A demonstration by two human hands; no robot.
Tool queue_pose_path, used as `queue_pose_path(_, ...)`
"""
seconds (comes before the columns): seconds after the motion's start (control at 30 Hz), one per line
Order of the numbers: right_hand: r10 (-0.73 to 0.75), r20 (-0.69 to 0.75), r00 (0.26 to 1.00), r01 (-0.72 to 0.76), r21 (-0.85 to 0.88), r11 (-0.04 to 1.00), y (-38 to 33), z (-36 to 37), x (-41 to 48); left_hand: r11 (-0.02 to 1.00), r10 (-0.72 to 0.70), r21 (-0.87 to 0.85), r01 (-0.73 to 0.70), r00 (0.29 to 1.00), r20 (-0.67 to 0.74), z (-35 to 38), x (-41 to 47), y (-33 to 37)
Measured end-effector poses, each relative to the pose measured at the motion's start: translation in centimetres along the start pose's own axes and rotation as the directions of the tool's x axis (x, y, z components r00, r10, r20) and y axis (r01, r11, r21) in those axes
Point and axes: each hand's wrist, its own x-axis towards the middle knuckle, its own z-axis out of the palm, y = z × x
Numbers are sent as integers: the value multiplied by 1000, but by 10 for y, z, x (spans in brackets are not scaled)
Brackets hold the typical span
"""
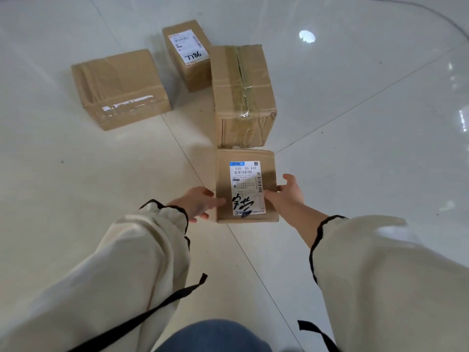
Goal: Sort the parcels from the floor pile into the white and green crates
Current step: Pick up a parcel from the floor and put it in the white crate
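A small cardboard parcel [224,174] with a white shipping label and black handwriting lies on the floor nearest me. My left hand [196,203] presses its left side with the thumb on top. My right hand [286,195] grips its right side, thumb over the label's edge. Behind it a long taped parcel [242,95] lies lengthwise. A narrow parcel [187,53] marked "7786" on its label sits farther back. A wide flat parcel [119,87] lies at the left. Neither crate is in view.
Glossy pale floor tiles [355,161] stretch on all sides of the parcels. A thin cable [431,13] curves across the far right corner. My cream sleeves with black trim and a denim-clad knee fill the bottom of the view.
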Motion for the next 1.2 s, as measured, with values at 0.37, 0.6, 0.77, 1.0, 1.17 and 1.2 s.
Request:
queue_pose_path(0.37, 218, 330, 918, -253, 65, 965, 1, -12, 32, 998, -19, -54, 18, 1000, -21, 2, 13, 2)
queue_pose_path(0.6, 303, 350, 887, -327, 10, 945, -6, -6, 49, 904, -145, 418, 90, 984, 101, -13, 8, 36)
queue_pose_path(0.77, 291, 362, 885, -255, -145, 956, -12, -4, 58, 669, -215, 736, 104, 975, 57, -9, -2, 56)
queue_pose_path(1.0, 316, 459, 831, -178, -318, 931, -25, -5, 55, 660, -93, 740, 127, 992, -88, -10, 13, 37)
queue_pose_path(1.17, 294, 523, 800, -127, -331, 935, -23, -11, 62, 678, -293, 712, 183, 956, 33, -11, 8, 40)
queue_pose_path(1.2, 298, 529, 795, -131, -331, 935, -23, -11, 64, 706, -293, 687, 174, 954, 60, -12, 8, 39)
